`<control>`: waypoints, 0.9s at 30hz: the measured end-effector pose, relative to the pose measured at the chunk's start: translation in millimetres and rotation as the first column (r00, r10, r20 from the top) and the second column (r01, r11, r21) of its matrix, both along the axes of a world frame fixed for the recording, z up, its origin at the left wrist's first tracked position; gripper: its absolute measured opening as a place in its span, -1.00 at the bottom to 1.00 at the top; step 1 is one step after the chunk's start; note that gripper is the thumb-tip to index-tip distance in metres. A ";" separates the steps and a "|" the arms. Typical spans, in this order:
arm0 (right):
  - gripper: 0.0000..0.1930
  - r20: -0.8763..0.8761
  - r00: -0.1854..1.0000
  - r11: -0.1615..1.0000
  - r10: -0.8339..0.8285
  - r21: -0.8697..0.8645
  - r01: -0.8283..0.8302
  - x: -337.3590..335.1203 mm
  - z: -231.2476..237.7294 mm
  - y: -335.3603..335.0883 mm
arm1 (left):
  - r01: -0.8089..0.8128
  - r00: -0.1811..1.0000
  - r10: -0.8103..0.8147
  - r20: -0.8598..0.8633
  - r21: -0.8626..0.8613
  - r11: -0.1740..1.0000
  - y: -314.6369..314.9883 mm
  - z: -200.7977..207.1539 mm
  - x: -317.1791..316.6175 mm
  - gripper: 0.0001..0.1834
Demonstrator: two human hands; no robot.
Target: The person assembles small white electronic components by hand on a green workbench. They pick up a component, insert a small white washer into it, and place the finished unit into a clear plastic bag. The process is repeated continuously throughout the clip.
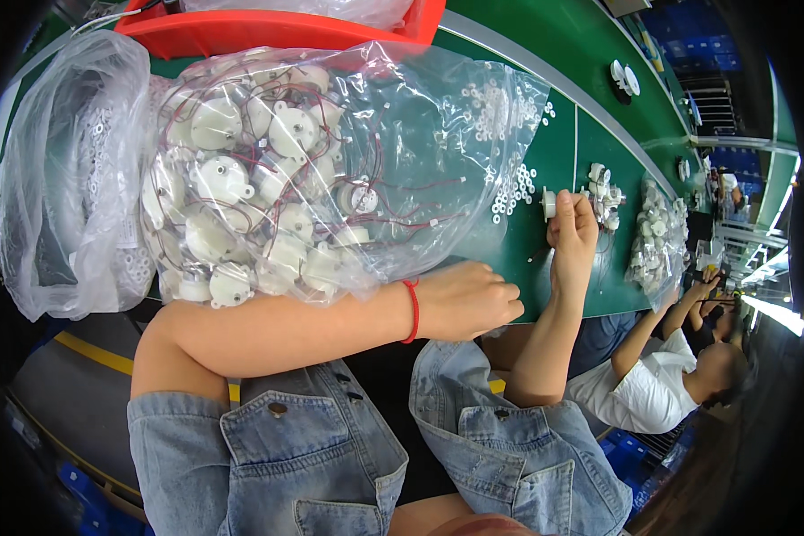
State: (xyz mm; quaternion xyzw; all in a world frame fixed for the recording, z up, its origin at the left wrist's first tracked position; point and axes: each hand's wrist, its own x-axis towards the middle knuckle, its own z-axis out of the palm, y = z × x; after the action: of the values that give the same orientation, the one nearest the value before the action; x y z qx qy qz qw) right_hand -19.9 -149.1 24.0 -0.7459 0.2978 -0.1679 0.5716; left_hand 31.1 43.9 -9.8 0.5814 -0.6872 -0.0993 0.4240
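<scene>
My right hand [573,223] is raised over the green table and pinches a small white motor [549,205] between thumb and fingers. Curled at the table's front edge, my left hand [470,300] is closed; its fingertips are turned away, so what they hold, if anything, is hidden. My left forearm lies along the front of a large clear plastic bag [429,134]. White motors [221,179] with thin dark red wires fill that bag. Small white ring-shaped washers [515,192] lie loose on the table between the bag and my right hand.
Another clear bag [71,179] with washers stands at far left. A red bin [277,29] sits behind the big bag. Right of my hand are loose motors [604,195] and a second bag of motors [657,230]. A person in a white shirt [648,384] works farther right.
</scene>
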 end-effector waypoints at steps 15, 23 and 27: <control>-0.83 -0.018 0.994 0.952 0.104 -0.288 -0.105 -3.0 -9.9 2.7 | 0.036 0.999 -0.036 -0.014 0.038 0.999 0.2 -2.8 1.0 -0.94; -0.85 -0.029 0.994 0.956 0.106 -0.274 -0.110 -1.5 -7.2 1.9 | 0.027 1.000 -0.027 -0.009 0.037 0.999 -2.3 -5.6 -2.2 -0.92; -0.85 -0.025 0.993 0.958 0.119 -0.261 -0.121 -0.4 -10.1 -0.3 | 0.020 1.000 -0.019 -0.009 0.041 0.999 -2.8 -7.2 -2.4 -0.92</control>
State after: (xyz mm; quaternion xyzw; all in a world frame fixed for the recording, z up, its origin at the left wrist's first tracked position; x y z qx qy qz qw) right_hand -20.3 -149.3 13.9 -0.8324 0.2299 -0.1674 0.4756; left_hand 28.7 41.1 -16.9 0.5829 -0.6889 -0.1202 0.4137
